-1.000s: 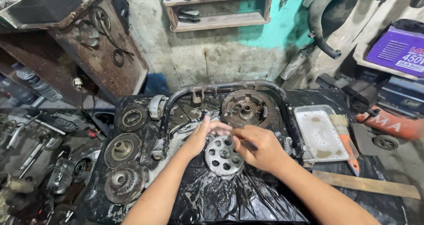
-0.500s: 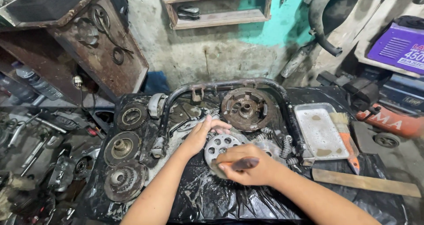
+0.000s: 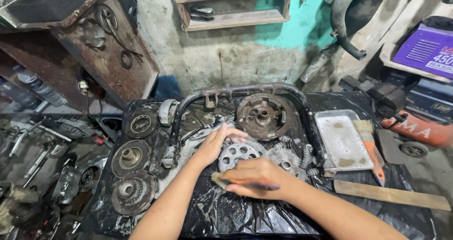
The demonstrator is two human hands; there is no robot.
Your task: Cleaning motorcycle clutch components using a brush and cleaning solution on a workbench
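My left hand [image 3: 216, 143] rests on the top left edge of a round grey metal plate with holes [image 3: 236, 154], which lies on wet black plastic sheeting [image 3: 226, 216]. My right hand [image 3: 255, 177] is just in front of the plate and is closed on a small brush with an orange handle [image 3: 245, 182]; its bristles stick out to the left. Another perforated disc [image 3: 286, 162] and several coil springs [image 3: 306, 157] lie to the right of the plate.
A rusty flywheel [image 3: 263, 116] sits behind the plate inside a bent black tube frame [image 3: 236, 91]. Three greasy clutch parts [image 3: 132, 157] line the left side. A metal tray [image 3: 339, 141], an orange-handled paintbrush [image 3: 369, 145] and a wooden stick [image 3: 391, 195] lie to the right.
My right hand has come off the plate and drawn back towards me with the brush. My left hand has stayed on the plate's edge.
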